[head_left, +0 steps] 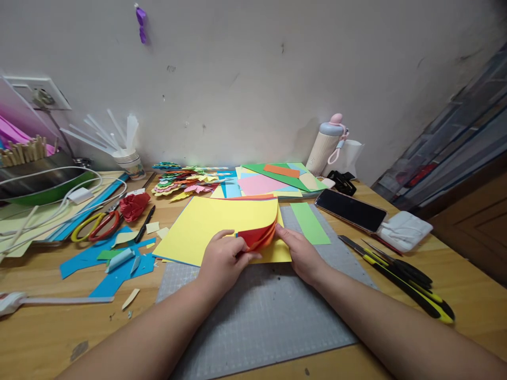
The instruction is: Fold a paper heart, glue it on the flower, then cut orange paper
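A stack of coloured paper sheets [209, 224], yellow on top, lies on a grey cutting mat [261, 316]. My left hand [224, 261] pinches the near corner of the stack, curling yellow, orange and red sheets upward. My right hand [303, 253] rests on the stack's lower right edge, fingers pressed flat on the bottom yellow sheet [275, 253]. A green paper strip [315, 222] lies on the mat just right of the stack.
A phone [350, 209], a white cloth [404, 229] and black-yellow cutters [404, 279] lie to the right. Scissors [97, 226], a red paper flower [133, 205], blue scraps [114, 264] and cables sit left. More paper [269, 182], paper flowers [182, 182], a bottle [327, 142] stand behind.
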`<state>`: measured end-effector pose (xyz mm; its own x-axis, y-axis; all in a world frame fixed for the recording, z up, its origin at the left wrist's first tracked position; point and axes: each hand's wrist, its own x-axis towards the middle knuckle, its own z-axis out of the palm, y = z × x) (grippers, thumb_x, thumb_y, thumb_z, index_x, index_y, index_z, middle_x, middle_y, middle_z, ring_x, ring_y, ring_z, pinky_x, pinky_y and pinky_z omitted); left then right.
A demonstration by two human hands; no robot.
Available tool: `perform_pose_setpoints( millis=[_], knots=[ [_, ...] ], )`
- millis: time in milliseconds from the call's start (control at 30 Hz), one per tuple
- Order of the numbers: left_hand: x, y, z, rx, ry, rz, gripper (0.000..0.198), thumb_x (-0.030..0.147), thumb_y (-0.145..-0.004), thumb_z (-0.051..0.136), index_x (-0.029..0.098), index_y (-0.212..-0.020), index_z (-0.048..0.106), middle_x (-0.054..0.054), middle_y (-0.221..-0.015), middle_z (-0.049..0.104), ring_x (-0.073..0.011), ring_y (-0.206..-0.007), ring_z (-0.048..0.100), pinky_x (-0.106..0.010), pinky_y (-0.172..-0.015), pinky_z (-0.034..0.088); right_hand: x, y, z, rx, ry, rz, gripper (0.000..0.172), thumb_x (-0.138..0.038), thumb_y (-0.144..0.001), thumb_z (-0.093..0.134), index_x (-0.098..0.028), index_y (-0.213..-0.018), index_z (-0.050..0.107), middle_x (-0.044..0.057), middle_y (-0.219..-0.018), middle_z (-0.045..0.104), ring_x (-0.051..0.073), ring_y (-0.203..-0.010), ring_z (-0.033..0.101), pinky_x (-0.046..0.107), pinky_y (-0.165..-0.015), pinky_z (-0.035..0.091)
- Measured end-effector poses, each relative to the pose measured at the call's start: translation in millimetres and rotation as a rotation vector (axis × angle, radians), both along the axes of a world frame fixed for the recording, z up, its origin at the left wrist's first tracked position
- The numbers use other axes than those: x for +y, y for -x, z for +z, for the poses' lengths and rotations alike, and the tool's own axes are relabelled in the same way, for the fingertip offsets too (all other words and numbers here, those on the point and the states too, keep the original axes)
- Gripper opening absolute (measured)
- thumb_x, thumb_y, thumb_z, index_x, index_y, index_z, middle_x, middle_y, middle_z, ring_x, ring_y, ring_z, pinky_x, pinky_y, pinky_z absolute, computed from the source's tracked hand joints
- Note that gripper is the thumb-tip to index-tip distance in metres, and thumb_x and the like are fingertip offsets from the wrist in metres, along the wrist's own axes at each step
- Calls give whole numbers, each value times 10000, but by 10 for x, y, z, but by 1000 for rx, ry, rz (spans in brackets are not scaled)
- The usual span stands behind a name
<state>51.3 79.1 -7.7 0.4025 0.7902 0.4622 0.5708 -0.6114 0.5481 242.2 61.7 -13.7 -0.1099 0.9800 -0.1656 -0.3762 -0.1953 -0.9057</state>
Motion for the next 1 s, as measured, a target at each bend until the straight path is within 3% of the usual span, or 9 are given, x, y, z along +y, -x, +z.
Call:
perform_pose_setpoints(
  millis=[67,200,333,533,867,933,1000],
  knots=[
    [-5,1,9,6,-20,-30,326,361,-808,644,204,-561,500,72,-498,487,-113,-519,436,-327,-817,430,7,-9,-4,-15,15,-1,262,-410,-778,659,-183,-882,737,67,-937,739,253,-926,658,368,-857,476],
    [-28,-5,47,-2,-43,8,243,297,-891,529,208,-668,568,27,-624,610,-139,-631,539,-290,-705,442,28,-25,-33,-22,37,-54,206,-361,-735,689,-186,-831,740,64,-910,744,255,-907,665,371,-868,482],
    [-46,-17,51,-12,-87,53,85,240,-856,545,204,-795,591,-1,-739,658,-164,-721,582,-307,-712,448,43,-35,-44,-27,31,-62,221,-375,-727,684,-192,-842,732,64,-950,737,250,-937,658,365,-884,477],
    [-23,11,13,-50,-113,166,69,222,-866,520,191,-831,572,-27,-770,659,-174,-718,597,-317,-682,461,23,-46,-27,-101,68,46,212,-364,-657,740,-170,-734,702,66,-820,734,263,-822,674,401,-817,496],
    [-52,12,45,39,-137,-68,113,240,-893,514,223,-840,612,21,-809,714,-137,-723,628,-369,-910,437,7,-28,-50,-146,64,56,290,-449,-683,730,-171,-742,676,54,-779,730,249,-767,675,370,-739,506],
    [-68,15,58,62,-137,-108,160,194,-903,464,229,-947,613,5,-917,724,-146,-796,645,-383,-942,426,12,-15,-33,-97,48,-1,304,-469,-745,663,-178,-830,687,65,-857,736,259,-839,677,374,-763,512],
    [-75,16,60,92,-136,-120,325,135,-893,418,235,-1177,542,-25,-1053,707,-164,-889,646,-396,-948,433,25,-8,-16,-40,33,-83,324,-449,-783,615,-207,-993,665,58,-950,732,256,-904,675,377,-781,521]
  ],
)
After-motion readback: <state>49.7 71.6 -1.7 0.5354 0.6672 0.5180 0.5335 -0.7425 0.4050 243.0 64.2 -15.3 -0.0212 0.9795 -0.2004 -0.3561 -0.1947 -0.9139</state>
